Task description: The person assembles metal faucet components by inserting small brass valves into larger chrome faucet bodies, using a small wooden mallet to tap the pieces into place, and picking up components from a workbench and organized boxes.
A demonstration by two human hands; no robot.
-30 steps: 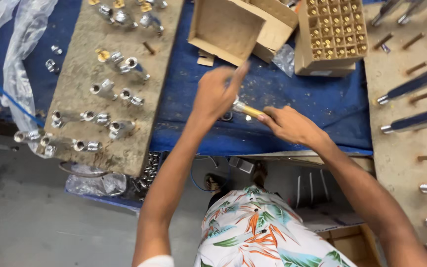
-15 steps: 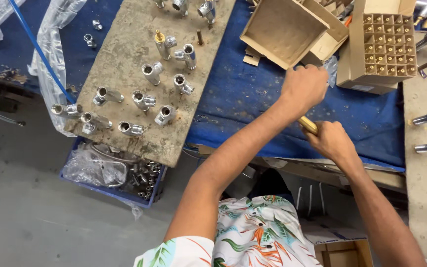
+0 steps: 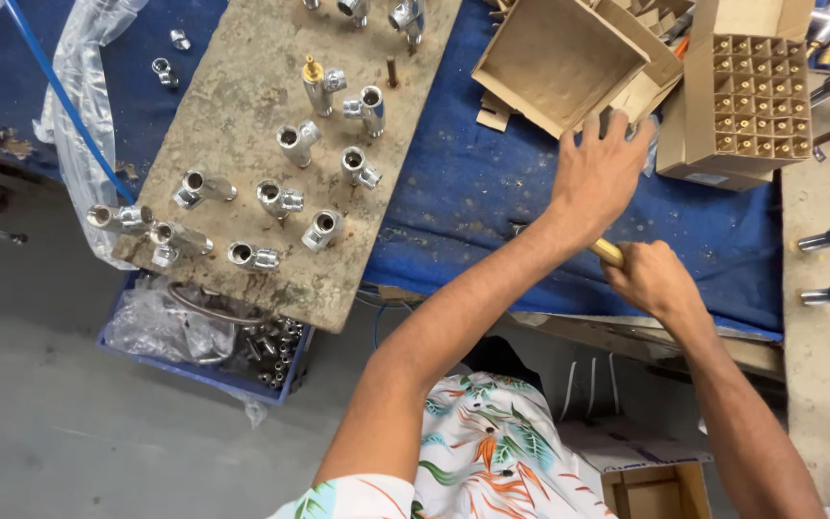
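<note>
Brass fitting (image 3: 609,253): a short yellow-metal piece, only its end showing, is being gripped in the closed right hand (image 3: 653,280) above the front edge of the blue-covered bench (image 3: 453,192). A second ago it was being handled by both hands together; now it is being held by the right alone. The left hand (image 3: 599,173) is being lifted away from it and spread open, fingers splayed, towards the empty cardboard tray (image 3: 554,58) and the divided carton of brass parts (image 3: 749,96); nothing is being held in it. By this reading, the joint work on the piece is being broken off and something from the boxes is being sought. Chrome angle valves (image 3: 280,197) are standing untouched on the worn board (image 3: 242,96) to the left, well apart from both hands. A blue crate (image 3: 194,370) of loose parts is being kept below it.
</note>
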